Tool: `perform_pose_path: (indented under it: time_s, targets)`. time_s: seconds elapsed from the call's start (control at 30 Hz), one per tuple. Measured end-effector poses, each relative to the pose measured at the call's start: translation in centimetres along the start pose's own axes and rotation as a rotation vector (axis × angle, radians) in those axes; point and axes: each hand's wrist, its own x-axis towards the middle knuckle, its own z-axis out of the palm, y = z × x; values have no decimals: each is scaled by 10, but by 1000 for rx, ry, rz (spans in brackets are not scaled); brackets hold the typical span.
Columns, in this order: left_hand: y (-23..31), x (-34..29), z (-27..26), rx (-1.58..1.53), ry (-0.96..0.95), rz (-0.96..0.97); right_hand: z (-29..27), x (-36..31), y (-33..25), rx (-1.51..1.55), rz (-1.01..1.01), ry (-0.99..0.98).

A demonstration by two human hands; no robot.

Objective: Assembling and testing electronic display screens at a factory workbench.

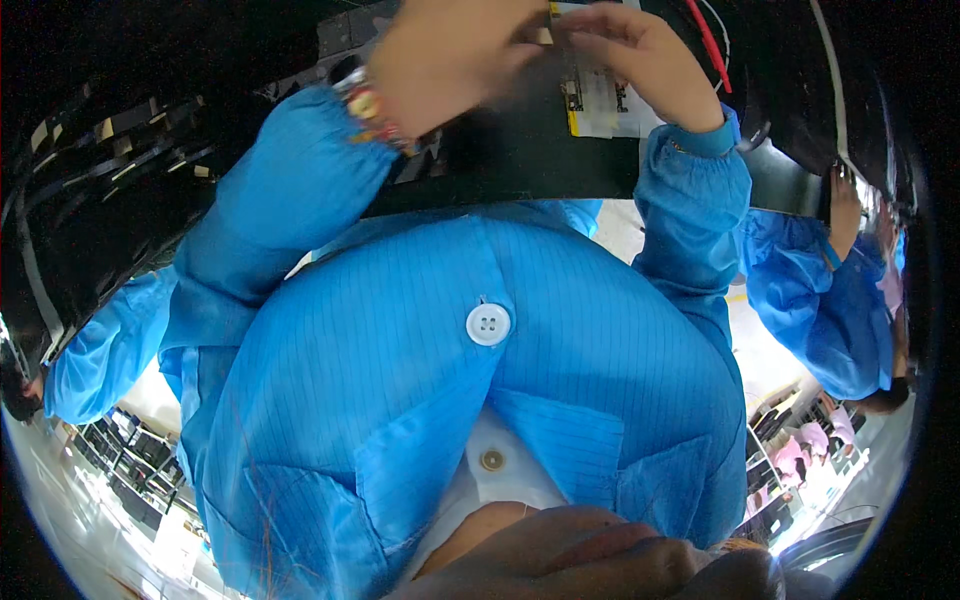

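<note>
A worker's bright blue smock (400,400) of finely striped cloth, fastened with a white four-hole button (488,324); a second, tan button (492,460) sits on white fabric below the collar. Long sleeves end in gathered elastic cuffs (700,140). A beaded bracelet (372,108) in red, yellow and white circles the left wrist, just past the cuff

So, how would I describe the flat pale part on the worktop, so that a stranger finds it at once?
Start from the black worktop beyond the blue smock. The flat pale part lies there just under the right hand. Alone among dark neighbours, it is light-coloured with a yellow strip on its left edge.
</note>
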Motion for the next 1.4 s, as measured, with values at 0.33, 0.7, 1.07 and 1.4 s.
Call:
perform_pose_path:
  time_s: [0.33, 0.7, 1.07, 1.4]
  targets:
    - [6, 11, 9, 176, -86, -85, -7, -12, 7, 4, 19, 296]
    - [5, 12, 17, 273, -159, -43, 18, 1, 39, -590, -283, 308]
    - [5, 11, 21, 306, -219, -60, -1, 2, 55, -170, -159, 176]
    - [-5, 7, 30, 329, -200, -44, 2, 3, 54, -162, -153, 186]
